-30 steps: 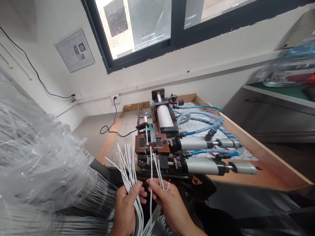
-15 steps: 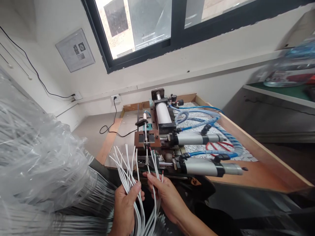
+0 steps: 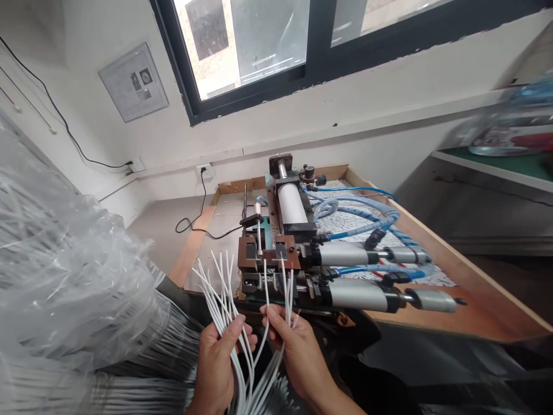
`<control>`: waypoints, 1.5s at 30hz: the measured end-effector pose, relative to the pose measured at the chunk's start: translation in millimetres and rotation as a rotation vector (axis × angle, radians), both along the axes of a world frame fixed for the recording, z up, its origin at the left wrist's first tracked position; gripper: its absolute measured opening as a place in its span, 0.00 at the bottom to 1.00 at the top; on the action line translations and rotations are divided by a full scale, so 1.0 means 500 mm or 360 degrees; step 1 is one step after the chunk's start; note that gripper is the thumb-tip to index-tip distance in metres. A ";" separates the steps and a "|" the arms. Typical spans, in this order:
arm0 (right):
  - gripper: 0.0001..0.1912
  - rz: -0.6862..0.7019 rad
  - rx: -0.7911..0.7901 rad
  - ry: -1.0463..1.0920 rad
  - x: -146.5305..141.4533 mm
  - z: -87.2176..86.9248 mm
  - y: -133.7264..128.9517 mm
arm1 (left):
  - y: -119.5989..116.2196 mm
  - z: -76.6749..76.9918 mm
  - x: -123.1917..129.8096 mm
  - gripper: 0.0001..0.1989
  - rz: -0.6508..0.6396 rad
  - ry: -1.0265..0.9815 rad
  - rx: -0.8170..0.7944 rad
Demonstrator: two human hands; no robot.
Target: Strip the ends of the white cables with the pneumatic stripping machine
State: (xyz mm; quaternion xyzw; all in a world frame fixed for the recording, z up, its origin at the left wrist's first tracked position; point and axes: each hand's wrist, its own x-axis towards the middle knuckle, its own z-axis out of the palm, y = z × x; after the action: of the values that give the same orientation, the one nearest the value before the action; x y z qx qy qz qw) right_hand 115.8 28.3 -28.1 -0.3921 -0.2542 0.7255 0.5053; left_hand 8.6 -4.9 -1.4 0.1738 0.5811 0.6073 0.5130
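Observation:
My left hand [image 3: 221,360] is closed around a fanned bundle of thin white wires [image 3: 222,308], their ends pointing up and away. Between thumb and fingertips, my right hand [image 3: 300,351] pinches a single white wire [image 3: 266,285] that stands upright in front of the machine. A few more wires [image 3: 288,291], some with reddish tips, rise out of the same hand. The single wire's tip is at the jaws of a pneumatic wire-stripping machine [image 3: 268,259]; whether it is gripped there I cannot tell. Both hands are below the machine's front edge.
Silver air cylinders [image 3: 358,295] with blue hoses [image 3: 367,216] extend right inside a wooden-edged tray [image 3: 475,294]. Plastic-wrapped wire bundles [image 3: 86,288] crowd the left side. A black cable [image 3: 207,233] crosses the tabletop. A shelf [image 3: 496,167] juts out at right.
The machine's brown jaw blocks have shifted, and the cylinders' right-end rods now stick out further. My right hand has moved slightly right with its wires. The left hand keeps its bundle.

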 end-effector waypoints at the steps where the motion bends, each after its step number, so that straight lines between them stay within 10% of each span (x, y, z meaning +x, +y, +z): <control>1: 0.17 -0.0005 -0.0012 0.0014 0.000 0.001 0.003 | 0.000 0.000 0.000 0.13 -0.0007 -0.0001 -0.0001; 11: 0.14 -0.0003 -0.0271 0.0286 -0.011 0.025 0.022 | 0.001 0.000 -0.004 0.10 -0.0068 0.0032 0.0112; 18: 0.16 0.0479 -0.0191 0.0350 -0.015 0.021 0.016 | -0.005 -0.014 -0.004 0.09 -0.0275 0.0055 0.0123; 37: 0.14 0.0172 -0.0088 0.0018 0.008 0.005 0.001 | -0.002 -0.006 -0.001 0.12 -0.0156 0.0187 0.0018; 45: 0.14 0.0483 -0.0009 0.0133 -0.003 0.024 0.004 | -0.007 -0.012 -0.001 0.10 -0.0255 0.0108 0.0116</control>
State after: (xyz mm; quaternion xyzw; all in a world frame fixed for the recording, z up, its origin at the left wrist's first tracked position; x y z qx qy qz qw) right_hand 114.5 30.4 -16.2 -0.3202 -0.2872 0.8099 0.3987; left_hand 8.1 -8.4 -7.3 0.2587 0.5599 0.5790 0.5333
